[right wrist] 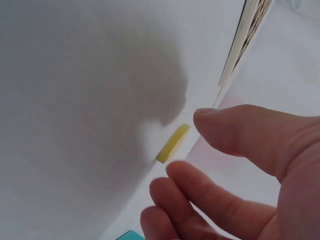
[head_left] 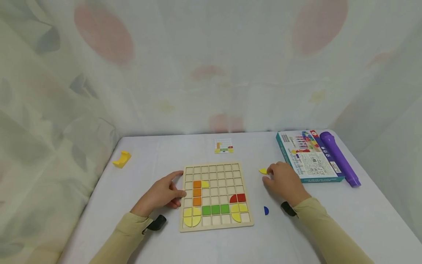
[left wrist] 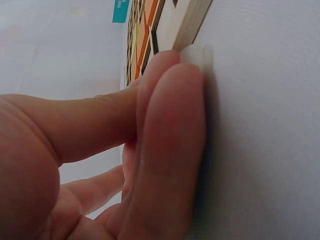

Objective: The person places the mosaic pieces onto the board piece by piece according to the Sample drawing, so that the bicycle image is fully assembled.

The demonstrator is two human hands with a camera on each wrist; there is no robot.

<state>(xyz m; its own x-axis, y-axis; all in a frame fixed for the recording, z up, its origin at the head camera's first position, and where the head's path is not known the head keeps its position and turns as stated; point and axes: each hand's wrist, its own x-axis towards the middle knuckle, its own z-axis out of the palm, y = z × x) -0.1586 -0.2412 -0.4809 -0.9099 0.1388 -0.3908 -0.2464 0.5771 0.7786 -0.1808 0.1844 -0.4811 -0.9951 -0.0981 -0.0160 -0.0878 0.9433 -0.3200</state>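
A wooden grid board lies on the table with orange, green, red and yellow pieces in some of its squares. My left hand rests at the board's left edge, index finger stretched out and touching it near the upper corner. In the left wrist view the fingertips lie low beside the board's rim. Right of the board, my right hand hovers by a loose yellow piece. In the right wrist view a gap shows between thumb and fingers, and the yellow piece lies on the cloth beyond it.
A blue half-round piece lies between board and right wrist. Behind the board is a small pattern card. A printed box and a purple tube-like object lie back right. A yellow holder sits far left.
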